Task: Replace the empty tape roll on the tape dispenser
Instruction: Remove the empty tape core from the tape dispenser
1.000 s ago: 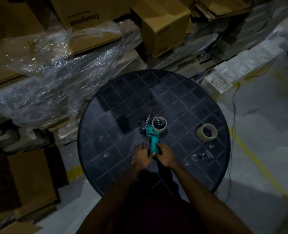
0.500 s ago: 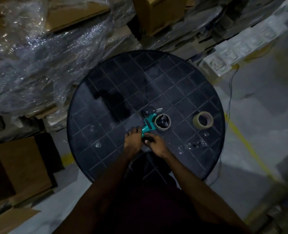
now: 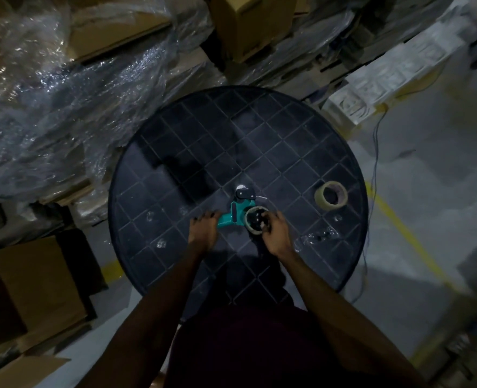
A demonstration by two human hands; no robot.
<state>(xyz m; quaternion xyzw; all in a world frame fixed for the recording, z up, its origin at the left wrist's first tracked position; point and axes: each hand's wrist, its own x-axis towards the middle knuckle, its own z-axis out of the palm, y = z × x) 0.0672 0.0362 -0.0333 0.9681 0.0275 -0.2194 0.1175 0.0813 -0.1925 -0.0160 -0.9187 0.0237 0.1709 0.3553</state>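
— On the round black bench [image 3: 287, 130], what is being handled?

— A teal tape dispenser [image 3: 236, 215] is seen lying on its side near the middle of the gridded top, its black cutter end pointed away from the person. The empty tape roll [image 3: 255, 221], a thin cardboard ring, is still seated on the dispenser's hub.

— How is the left hand [image 3: 203, 231] placed?

— It is laid over the handle end of the dispenser, fingers curled down and partly closed; the handle is pressed or gripped beneath them, though how tightly cannot be told in the dim light.

— And the right hand [image 3: 276, 232]?

— It is brought against the near right edge of the empty roll, fingers bent and loosely spread around the ring's rim. Contact with the cardboard is visible; a firm pinch cannot be confirmed.

— Where is the replacement kept?

— A full tape roll [image 3: 331, 195] is stood well apart to the right, close to the bench's rim, untouched by either hand.

— What is pictured around the bench?

— Cardboard boxes [image 3: 248, 21] and crumpled plastic wrap [image 3: 72, 107] are stacked beyond it, and a yellow floor line [image 3: 399, 228] is seen on the right.
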